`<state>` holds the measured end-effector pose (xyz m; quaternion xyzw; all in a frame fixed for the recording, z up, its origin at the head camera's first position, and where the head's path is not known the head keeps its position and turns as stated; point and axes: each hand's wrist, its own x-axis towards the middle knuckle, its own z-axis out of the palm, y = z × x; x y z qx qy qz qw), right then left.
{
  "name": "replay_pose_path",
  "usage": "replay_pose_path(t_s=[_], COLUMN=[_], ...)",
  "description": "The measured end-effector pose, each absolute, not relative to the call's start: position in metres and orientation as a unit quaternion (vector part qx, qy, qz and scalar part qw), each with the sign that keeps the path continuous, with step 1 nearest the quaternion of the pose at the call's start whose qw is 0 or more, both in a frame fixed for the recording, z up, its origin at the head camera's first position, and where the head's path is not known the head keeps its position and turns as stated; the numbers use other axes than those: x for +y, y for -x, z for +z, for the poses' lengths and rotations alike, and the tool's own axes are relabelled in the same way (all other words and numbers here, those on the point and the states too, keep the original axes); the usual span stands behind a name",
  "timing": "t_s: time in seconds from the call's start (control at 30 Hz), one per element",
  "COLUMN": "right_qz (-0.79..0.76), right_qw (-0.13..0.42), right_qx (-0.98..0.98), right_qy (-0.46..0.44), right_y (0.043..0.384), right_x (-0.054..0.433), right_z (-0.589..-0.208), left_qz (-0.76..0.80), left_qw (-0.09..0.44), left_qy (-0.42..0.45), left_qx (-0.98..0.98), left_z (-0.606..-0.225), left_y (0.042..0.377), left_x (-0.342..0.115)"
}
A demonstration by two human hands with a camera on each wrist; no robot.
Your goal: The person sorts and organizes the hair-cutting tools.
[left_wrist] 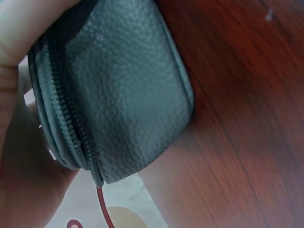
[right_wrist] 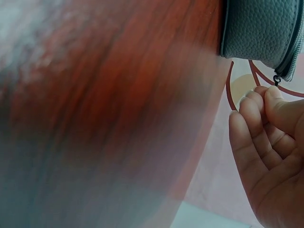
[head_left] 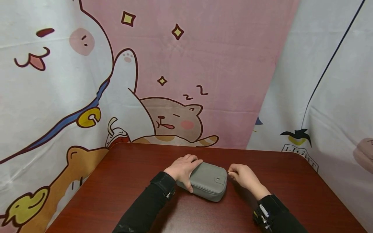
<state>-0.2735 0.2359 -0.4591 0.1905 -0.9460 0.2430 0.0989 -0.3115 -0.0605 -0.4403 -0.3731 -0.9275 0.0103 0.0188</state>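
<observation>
A grey-green zippered pouch (head_left: 208, 178) of pebbled leather, with a snap tab on its top, sits tilted over the table. My left hand (head_left: 183, 170) grips its left end, thumb at the near side and fingers across the far side. The teeth of the zipper (left_wrist: 66, 114) run along the pouch's side in the left wrist view. At the pouch's right end my right hand (head_left: 244, 176) pinches the small dark zipper pull (right_wrist: 277, 80) between thumb and forefinger, its other fingers curled in. The pouch's inside is hidden.
The reddish-brown wooden table (head_left: 116, 184) has rounded far corners. Behind it hangs a cloth backdrop (head_left: 218, 64) with cartoon animals, close to the table's far edge. Dark bands with small devices circle both wrists.
</observation>
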Motion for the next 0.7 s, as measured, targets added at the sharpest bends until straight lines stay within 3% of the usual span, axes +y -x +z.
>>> replay_pose_path(t_s=[0.7], right_qz=[0.217], right_qw=[0.098], right_qx=[-0.949], right_qy=[-0.209], right_y=[0.2650], right_x=[0.2384], right_z=[-0.4558], left_qz=[0.004], left_qw=[0.018], left_qy=[0.373], left_qx=[-0.928], left_z=[-0.4368], left_y=[0.3089], left_x=[-0.0614])
